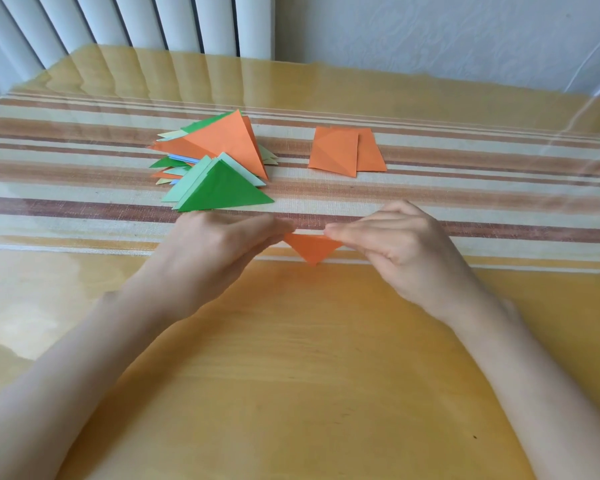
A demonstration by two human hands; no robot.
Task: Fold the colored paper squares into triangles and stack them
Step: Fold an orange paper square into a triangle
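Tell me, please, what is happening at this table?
A person is folding colored paper. The left hand and the right hand each pinch one end of an orange triangle. Behind it lies a loose pile of folded triangles. To the pile's right, orange squares lie flat.

left hand [219, 239], right hand [394, 235]: pinch grips

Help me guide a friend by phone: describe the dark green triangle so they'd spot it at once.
On the striped cloth across the table, a pile of folded triangles lies left of centre. At its near edge, just beyond the left hand, sits the dark green triangle. Alone there it shows a whole dark green face, atop paler green ones, before the big orange triangle.
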